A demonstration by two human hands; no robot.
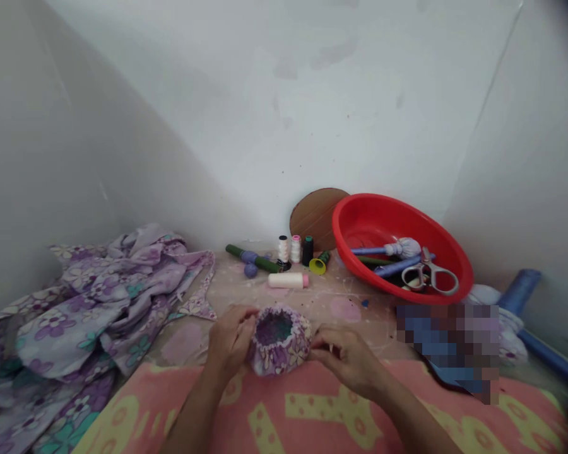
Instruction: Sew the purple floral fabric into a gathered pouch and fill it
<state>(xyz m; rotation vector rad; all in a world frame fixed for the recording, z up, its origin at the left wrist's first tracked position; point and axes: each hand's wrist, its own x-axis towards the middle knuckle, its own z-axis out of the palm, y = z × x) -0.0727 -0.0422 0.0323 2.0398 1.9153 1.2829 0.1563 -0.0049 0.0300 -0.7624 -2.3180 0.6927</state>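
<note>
A round pouch (284,360) of purple floral cloth, gathered at its rim, sits in front of me with its dark opening facing up. My left hand (231,337) is closed on its left side, thumb and fingers against the cloth. On the opposite side, my right hand (345,356) has its fingers pinched at the pouch's edge. Something small and pale shows between those fingers, too small to name. Just behind the pouch lies a white thread spool (288,280) with a pink end.
Purple floral cloth (108,302) is heaped at left. Several thread spools (296,250) and a green rod (253,258) stand or lie near the wall. At right, a red basin (402,214) holds scissors (430,277). A pink-yellow cloth (307,422) covers the near side.
</note>
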